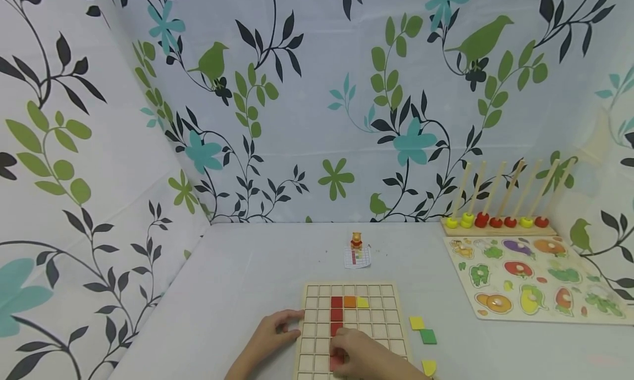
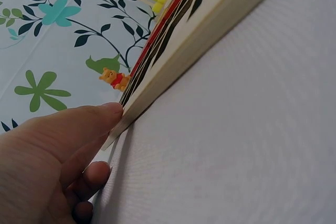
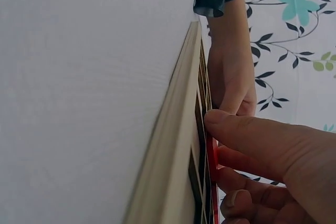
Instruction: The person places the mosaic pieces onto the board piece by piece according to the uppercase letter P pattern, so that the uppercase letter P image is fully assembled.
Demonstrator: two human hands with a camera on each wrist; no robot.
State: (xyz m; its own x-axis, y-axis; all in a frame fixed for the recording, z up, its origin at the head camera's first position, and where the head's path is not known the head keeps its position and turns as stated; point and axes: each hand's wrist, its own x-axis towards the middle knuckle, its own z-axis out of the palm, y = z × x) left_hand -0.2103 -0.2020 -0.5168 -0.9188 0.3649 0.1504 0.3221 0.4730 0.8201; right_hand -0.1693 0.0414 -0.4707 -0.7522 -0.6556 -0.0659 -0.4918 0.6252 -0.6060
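A wooden grid board [image 1: 312, 347] lies on the table, with red square tiles [image 1: 337, 314] in one column and an orange tile [image 1: 349, 302] and a yellow tile [image 1: 363, 302] along one row. My left hand [image 1: 271, 336] touches the board's left edge; in the left wrist view, one straight digit [image 2: 105, 111] meets the side while other fingers curl below. Over the lower part of the red column, my right hand [image 1: 364, 355] has its thumb and fingers curled at a red tile [image 3: 211, 153], pinching it close to the grid. The hand partly hides this column.
Loose yellow tiles [image 1: 416, 323] and a green tile [image 1: 428, 336] lie right of the board. Behind it, a small bear figure [image 1: 356, 241] stands on a printed paper [image 1: 364, 259]. A vegetable puzzle board [image 1: 540, 281] and a bead stand [image 1: 500, 229] are at the right.
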